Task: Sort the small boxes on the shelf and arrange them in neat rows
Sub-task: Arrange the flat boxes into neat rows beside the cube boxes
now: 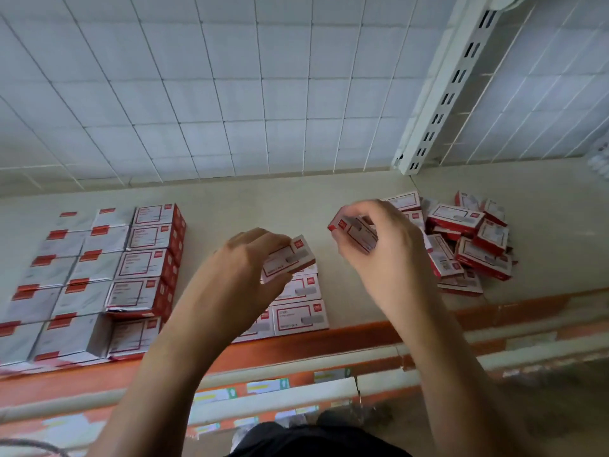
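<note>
1. The loose heap of boxes (pixel 471 239) lies in a jumble on the shelf (pixel 250 206), and I take every place from it.
2. The right hand (pixel 385 245) hangs just to the left of the heap, partly in front of it. The forearm rises from below and the wrist is bent. The curled fingers pinch a red-and-white box (pixel 354 230), which is tilted and lifted clear of the shelf.
3. Further left of the heap, the left hand (pixel 244 258) shows its back to me. Its fingers are curled over one end of a second box (pixel 290 257) and appear to grip it from above and below. That box is tilted, label up.
4. Right under the second box, well left of the heap, a short row (pixel 298 316) of boxes lies flat, running toward the orange front edge (pixel 296 344).
5. Farthest left of the heap, a big block of boxes (pixel 99 275) stands in tidy rows, stacked several high.
6. Behind the heap and all along the back stands a white wire grid (pixel 230 94).
</note>
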{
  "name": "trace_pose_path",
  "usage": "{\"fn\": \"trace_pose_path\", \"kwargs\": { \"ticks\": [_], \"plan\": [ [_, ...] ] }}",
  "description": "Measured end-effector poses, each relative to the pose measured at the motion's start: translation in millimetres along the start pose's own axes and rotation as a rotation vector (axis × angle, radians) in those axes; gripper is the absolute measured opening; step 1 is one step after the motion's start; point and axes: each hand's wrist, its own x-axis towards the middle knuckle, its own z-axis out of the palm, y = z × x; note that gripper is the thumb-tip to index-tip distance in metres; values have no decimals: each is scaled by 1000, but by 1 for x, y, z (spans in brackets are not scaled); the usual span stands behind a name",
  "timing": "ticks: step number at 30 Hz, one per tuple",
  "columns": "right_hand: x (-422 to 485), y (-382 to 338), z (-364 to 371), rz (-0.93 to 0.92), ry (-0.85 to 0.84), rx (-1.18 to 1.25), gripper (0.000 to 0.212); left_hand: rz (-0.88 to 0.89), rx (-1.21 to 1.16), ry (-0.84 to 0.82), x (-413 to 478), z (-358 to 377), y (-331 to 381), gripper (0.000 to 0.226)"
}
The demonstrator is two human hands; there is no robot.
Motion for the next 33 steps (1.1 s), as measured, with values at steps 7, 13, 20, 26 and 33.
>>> {"fn": "trace_pose_path", "kwargs": {
  "ticks": [7,13,20,26,33],
  "plan": [
    [-11,-28,45,-137,-181,27,23,-81,-11,-30,-41,-2,-37,44],
    [-16,-46,58,-171,-230,26,21,-44,-31,10,-48,-3,-50,46],
    [-14,-53,58,-123,-203,140,39,-24,-77,96,-41,-4,-46,34],
    [-10,-53,58,28,-58,240,31,-9,-168,107,-37,-5,-39,36],
    [-5,-45,57,336,-103,349,35,65,-203,108,-30,-3,-36,45]
  ]
}}
